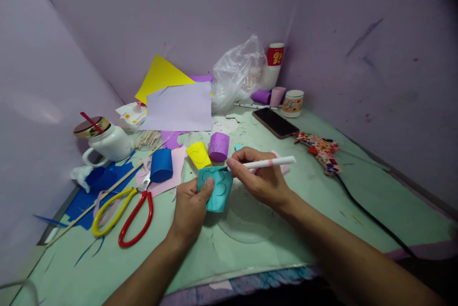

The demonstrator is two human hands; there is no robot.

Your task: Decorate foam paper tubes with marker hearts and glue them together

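Note:
My left hand (191, 203) grips a teal paper cup (219, 194) with dark curved lines drawn on its side, thumb pressed on the front. Between the fingers of my right hand (263, 177) is a white pen (277, 162), its tip at the cup's upper right edge. Just behind the teal cup stand a yellow cup (199, 155) with a heart drawn on it and a purple cup (219, 147) with faint marks. Left of them, a blue cup (161, 165) sits by the blades of scissors (134, 215) with one yellow and one red handle.
On the left are a white mug (112, 143) with a gold lid and a long thin stick (107, 192). Paper sheets (181, 108) and a clear plastic bag (236, 75) lie at the back. A phone (275, 123) and a cloth-covered item (320, 148) with a black cable are on the right.

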